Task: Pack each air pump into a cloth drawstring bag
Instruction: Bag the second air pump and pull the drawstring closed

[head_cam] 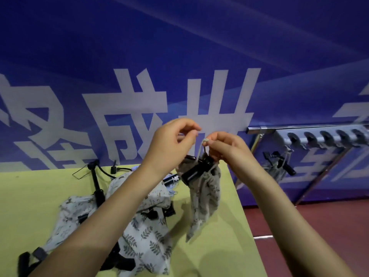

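Right hand: its grip pinches the knotted end of the drawstring, with fingers curled. It is up in the air, above the far right corner of the worktop.
Left hand: just beside the right hand, on its left. Its fingers are curled and the fingertips sit close to the knot. I cannot tell if its grip has the string or has let go.
Hanging bag: a cloth bag with a leaf print. It hangs from the drawstring under the right hand, over the worktop's right edge.
Air pump: black, tilted, its top end poking out of the mouth of the hanging bag. The lower part is hidden inside the cloth.
Bag pile: more leaf-print bags lie heaped on the worktop, left of the hanging bag and under the left arm.
Loose pumps: black pump parts and a hose lie on the worktop, left of the hanging bag, partly under the pile.
Worktop: yellow-green, right under the hanging bag.
Wall: blue with big white letters, behind the hanging bag.
Rack: a metal rack right of the hanging bag, by the wall, with another bagged pump hanging on it.
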The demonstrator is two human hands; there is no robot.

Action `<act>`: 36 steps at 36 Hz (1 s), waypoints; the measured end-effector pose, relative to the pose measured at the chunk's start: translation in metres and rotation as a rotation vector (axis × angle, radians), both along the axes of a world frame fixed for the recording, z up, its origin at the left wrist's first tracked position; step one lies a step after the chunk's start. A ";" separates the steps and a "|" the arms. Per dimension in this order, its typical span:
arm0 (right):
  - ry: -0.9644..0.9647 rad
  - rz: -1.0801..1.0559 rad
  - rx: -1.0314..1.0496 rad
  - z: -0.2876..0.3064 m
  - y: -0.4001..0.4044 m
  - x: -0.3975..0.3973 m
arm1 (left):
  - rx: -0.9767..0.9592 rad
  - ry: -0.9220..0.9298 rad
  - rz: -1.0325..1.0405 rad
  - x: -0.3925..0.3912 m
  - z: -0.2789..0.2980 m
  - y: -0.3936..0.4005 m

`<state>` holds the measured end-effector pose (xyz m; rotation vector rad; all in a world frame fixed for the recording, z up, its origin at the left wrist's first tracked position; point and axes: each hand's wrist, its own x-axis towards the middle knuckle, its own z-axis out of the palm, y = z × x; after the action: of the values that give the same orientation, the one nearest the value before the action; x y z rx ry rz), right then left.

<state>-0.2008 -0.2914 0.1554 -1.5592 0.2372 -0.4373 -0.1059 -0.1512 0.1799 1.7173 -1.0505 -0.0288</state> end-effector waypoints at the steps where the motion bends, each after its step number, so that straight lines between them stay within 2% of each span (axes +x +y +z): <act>1: -0.018 -0.006 0.005 0.001 -0.005 -0.004 | -0.012 -0.021 -0.015 -0.001 0.003 -0.009; 4: -0.108 0.009 0.028 0.003 -0.022 -0.018 | 0.037 -0.033 -0.096 -0.004 0.005 -0.039; 7: -0.269 0.104 0.227 0.004 -0.049 -0.031 | 0.098 -0.019 -0.171 -0.017 -0.007 -0.070; 10: -0.375 0.184 0.370 0.007 -0.083 -0.045 | -0.016 -0.027 -0.202 -0.036 -0.018 -0.100; 14: -0.435 0.292 0.527 0.005 -0.128 -0.060 | -0.070 -0.035 -0.254 -0.052 -0.021 -0.148; 19: -0.419 0.345 0.688 -0.008 -0.193 -0.083 | 0.016 -0.120 -0.312 -0.068 -0.031 -0.215; 21: -0.365 0.372 0.661 -0.018 -0.228 -0.098 | 0.041 -0.165 -0.307 -0.083 -0.040 -0.246; 23: -0.295 0.353 0.598 -0.027 -0.257 -0.113 | 0.068 -0.119 -0.335 -0.094 -0.051 -0.268; 26: -0.192 0.283 0.471 -0.044 -0.309 -0.137 | 0.086 0.055 -0.408 -0.110 -0.069 -0.310; 32: 0.047 -0.056 0.147 -0.075 -0.389 -0.172 | 0.173 0.467 -0.523 -0.147 -0.120 -0.386; 36: 0.138 -0.142 -0.034 -0.097 -0.425 -0.184 | 0.266 0.521 -0.530 -0.155 -0.144 -0.425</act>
<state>-0.3846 -0.7160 0.0586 -1.6138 0.4506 -0.4466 -0.2611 -0.5758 0.0358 1.4879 -1.0985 -0.9378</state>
